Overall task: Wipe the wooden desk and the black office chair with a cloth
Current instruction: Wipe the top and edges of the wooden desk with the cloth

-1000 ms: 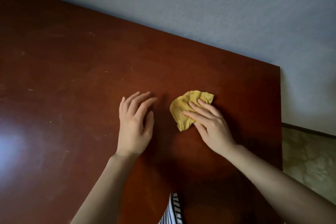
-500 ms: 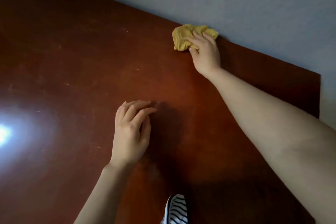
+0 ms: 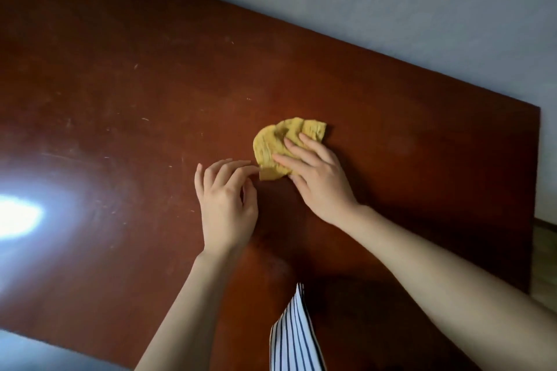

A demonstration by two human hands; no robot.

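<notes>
Wooden desk (image 3: 150,84), cloth (image 3: 277,141) under right grip (image 3: 322,184)

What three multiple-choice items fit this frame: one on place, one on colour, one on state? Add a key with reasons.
1. Where is the cloth?
A. hanging off the desk's front edge
B. on the desk, under the fingers of the right hand
C. on a chair seat

2. What colour is the cloth?
A. white
B. blue
C. yellow

3. How is the right hand?
A. fingers straight, pressing down on the cloth
B. clenched in an empty fist
C. raised clear of the desk

Key:
1 B: the cloth lies on the desktop with the fingers over it.
2 C: it shows plainly yellow against the reddish-brown wood.
3 A: the fingers lie straight across the cloth.
</notes>
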